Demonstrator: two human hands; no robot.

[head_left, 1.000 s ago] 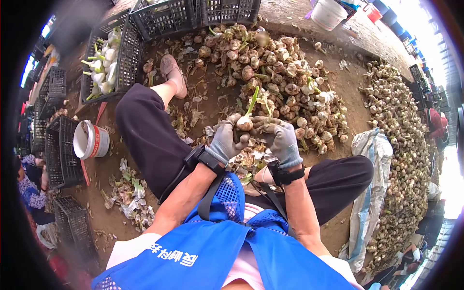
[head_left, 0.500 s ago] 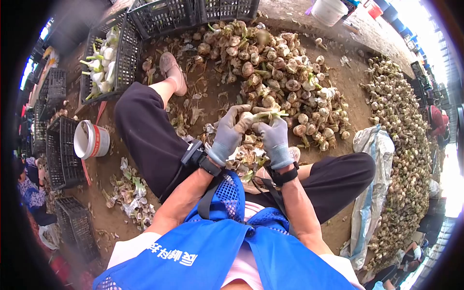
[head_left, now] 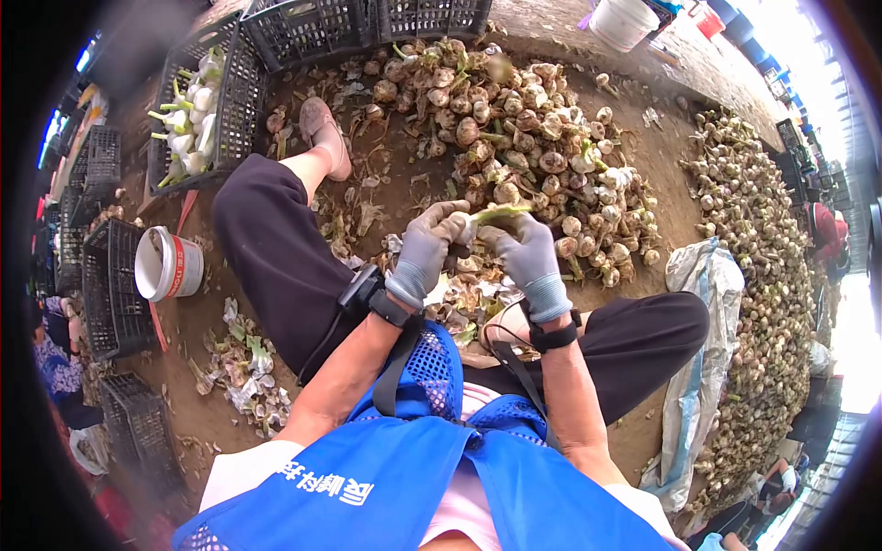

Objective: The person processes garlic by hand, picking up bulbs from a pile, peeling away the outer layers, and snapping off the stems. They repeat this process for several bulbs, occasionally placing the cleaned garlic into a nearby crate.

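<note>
A garlic bulb (head_left: 468,229) with a green stem is held up in front of my body, the stem pointing right. My left hand (head_left: 425,253), in a grey glove, is closed round the bulb end with thumb and fingers. From the other side my gloved right hand (head_left: 530,257) grips at the stem, its fingers bent; part of its hold is hidden. Just beyond both hands lies a heap of unpeeled garlic (head_left: 542,138) with dried stalks and roots. Below them, loose garlic skins (head_left: 469,298) are piled on the ground between my legs.
A black crate (head_left: 234,119) at upper left holds peeled garlic (head_left: 193,129). A white bucket (head_left: 170,264) stands left, beside another black crate (head_left: 115,289). To the right lie a white woven sack (head_left: 698,303) and a long garlic pile (head_left: 763,331). Other people sit at both edges.
My right hand has shifted slightly right and down, a little farther from my left hand. The bulb now shows whiter between them, and the view has moved a little.
</note>
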